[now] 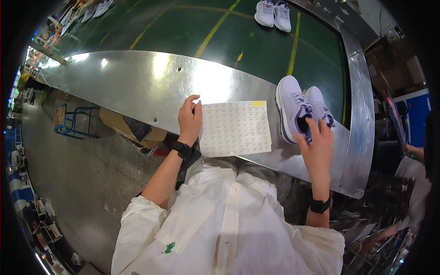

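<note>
My left hand [189,121] holds the left edge of a sheet of printed stickers [234,130], white with a yellow corner, above the metal table edge. The index finger points out past the sheet. Right of the sheet, a pale lilac sneaker [290,98] stands with its toe away from me and its heel toward me. Its mate [320,104] stands close against its right side. Over the heel and dark opening of the nearer sneaker is my right hand [317,149], thumb and index finger apart and curved. I see nothing between these fingers.
A green conveyor belt [178,34] with yellow lines runs beyond the metal ledge [128,80]. Another pair of pale sneakers [273,14] stands on it at the far side. More shoes [97,11] lie far left. A blue-framed stool [73,121] and a cardboard box [120,126] are on the left.
</note>
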`<control>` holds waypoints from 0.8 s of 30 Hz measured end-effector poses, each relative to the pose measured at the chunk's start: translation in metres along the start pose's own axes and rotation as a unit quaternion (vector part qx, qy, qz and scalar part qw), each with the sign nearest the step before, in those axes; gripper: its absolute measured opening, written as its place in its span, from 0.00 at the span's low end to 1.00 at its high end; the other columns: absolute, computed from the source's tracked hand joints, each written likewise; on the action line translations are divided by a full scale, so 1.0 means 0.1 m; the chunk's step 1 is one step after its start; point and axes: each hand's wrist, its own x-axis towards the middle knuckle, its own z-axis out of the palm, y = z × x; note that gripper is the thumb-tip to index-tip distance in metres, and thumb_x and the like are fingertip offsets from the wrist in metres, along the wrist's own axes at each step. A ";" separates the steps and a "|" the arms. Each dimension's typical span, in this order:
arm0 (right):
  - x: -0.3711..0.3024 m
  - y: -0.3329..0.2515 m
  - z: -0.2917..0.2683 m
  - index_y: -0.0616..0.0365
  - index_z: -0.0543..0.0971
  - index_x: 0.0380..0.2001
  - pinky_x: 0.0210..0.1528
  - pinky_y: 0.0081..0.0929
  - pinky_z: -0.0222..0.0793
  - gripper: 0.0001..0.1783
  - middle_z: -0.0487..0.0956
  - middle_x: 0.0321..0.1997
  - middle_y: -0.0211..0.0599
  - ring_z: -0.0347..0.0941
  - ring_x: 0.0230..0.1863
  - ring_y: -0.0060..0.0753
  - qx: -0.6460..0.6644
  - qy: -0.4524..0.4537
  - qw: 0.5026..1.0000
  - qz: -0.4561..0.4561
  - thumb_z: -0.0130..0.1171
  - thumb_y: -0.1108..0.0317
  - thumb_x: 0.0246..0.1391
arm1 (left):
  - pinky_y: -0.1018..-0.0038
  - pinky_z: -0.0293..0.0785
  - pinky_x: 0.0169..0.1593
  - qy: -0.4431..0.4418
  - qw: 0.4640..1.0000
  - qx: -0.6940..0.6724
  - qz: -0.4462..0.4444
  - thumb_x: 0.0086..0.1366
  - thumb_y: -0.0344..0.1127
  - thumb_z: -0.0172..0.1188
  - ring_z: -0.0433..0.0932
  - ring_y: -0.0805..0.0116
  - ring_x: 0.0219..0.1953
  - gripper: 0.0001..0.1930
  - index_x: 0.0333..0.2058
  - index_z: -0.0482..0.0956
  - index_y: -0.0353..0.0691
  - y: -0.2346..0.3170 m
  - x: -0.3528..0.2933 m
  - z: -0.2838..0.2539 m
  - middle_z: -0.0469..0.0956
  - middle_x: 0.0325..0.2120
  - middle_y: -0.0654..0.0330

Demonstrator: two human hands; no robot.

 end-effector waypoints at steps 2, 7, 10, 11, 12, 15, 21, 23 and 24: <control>0.14 -0.24 0.03 0.54 0.78 0.39 0.46 0.37 0.67 0.16 0.76 0.43 0.43 0.70 0.45 0.48 0.080 -0.009 0.997 0.013 0.64 0.68 0.43 | 0.67 0.65 0.37 0.001 1.000 0.001 0.005 0.63 0.32 0.52 0.69 0.64 0.27 0.11 0.44 0.73 0.40 0.01 0.01 -0.05 0.71 0.20 0.60; 0.37 -0.55 0.90 0.57 0.79 0.37 0.43 0.34 0.68 0.12 0.76 0.43 0.40 0.71 0.41 0.45 0.254 -0.056 0.959 -0.114 0.59 0.75 0.46 | 0.65 0.66 0.38 0.015 0.998 0.024 0.056 0.62 0.31 0.53 0.70 0.61 0.27 0.11 0.44 0.73 0.40 -0.05 0.03 0.08 0.72 0.20 0.59; 0.43 -0.63 1.26 0.57 0.80 0.34 0.41 0.36 0.69 0.09 0.76 0.39 0.40 0.72 0.38 0.45 0.221 -0.022 0.967 -0.125 0.59 0.74 0.46 | 0.64 0.66 0.40 0.027 0.996 0.044 0.076 0.60 0.30 0.53 0.71 0.58 0.29 0.12 0.44 0.72 0.39 -0.02 0.01 0.05 0.73 0.22 0.57; 0.42 -0.62 1.31 0.57 0.80 0.33 0.40 0.36 0.69 0.08 0.75 0.37 0.40 0.72 0.37 0.44 0.237 -0.078 0.965 -0.076 0.60 0.74 0.47 | 0.63 0.66 0.41 0.029 0.995 0.052 0.085 0.60 0.30 0.53 0.71 0.57 0.32 0.12 0.44 0.72 0.39 0.01 0.00 0.04 0.74 0.25 0.56; 0.42 -0.61 1.36 0.57 0.80 0.32 0.39 0.36 0.69 0.07 0.75 0.35 0.40 0.72 0.36 0.44 0.251 -0.134 0.958 -0.025 0.60 0.73 0.47 | 0.63 0.66 0.43 0.030 0.993 0.061 0.095 0.59 0.29 0.53 0.71 0.56 0.34 0.12 0.44 0.72 0.38 0.05 0.02 0.04 0.74 0.27 0.54; 0.36 -0.61 1.46 0.58 0.80 0.31 0.37 0.35 0.68 0.06 0.74 0.33 0.40 0.72 0.35 0.42 0.317 -0.127 0.940 0.019 0.60 0.72 0.47 | 0.63 0.64 0.50 0.010 0.970 0.173 0.170 0.57 0.26 0.55 0.69 0.56 0.48 0.14 0.44 0.73 0.38 0.37 -0.02 -0.04 0.74 0.41 0.52; 0.35 -0.61 1.48 0.59 0.80 0.33 0.36 0.33 0.68 0.07 0.74 0.33 0.41 0.72 0.35 0.43 0.315 -0.069 0.946 0.003 0.60 0.72 0.48 | 0.50 0.56 0.59 -0.151 0.905 0.284 0.278 0.62 0.37 0.53 0.62 0.53 0.58 0.18 0.50 0.70 0.40 0.47 -0.28 0.33 0.67 0.55 0.56; 0.33 -0.62 1.49 0.58 0.80 0.33 0.36 0.33 0.68 0.07 0.74 0.33 0.41 0.72 0.35 0.43 0.314 -0.061 0.947 0.003 0.60 0.72 0.48 | 0.48 0.53 0.60 -0.151 0.899 0.301 0.281 0.62 0.38 0.52 0.61 0.53 0.58 0.20 0.52 0.69 0.39 0.41 -0.30 0.37 0.65 0.55 0.55; 0.31 -0.61 1.49 0.58 0.80 0.34 0.36 0.33 0.68 0.08 0.74 0.33 0.42 0.72 0.35 0.43 0.312 -0.052 0.949 0.004 0.60 0.73 0.48 | 0.47 0.50 0.61 -0.151 0.892 0.317 0.284 0.63 0.40 0.50 0.60 0.53 0.59 0.22 0.54 0.67 0.39 0.42 -0.31 0.38 0.64 0.56 0.55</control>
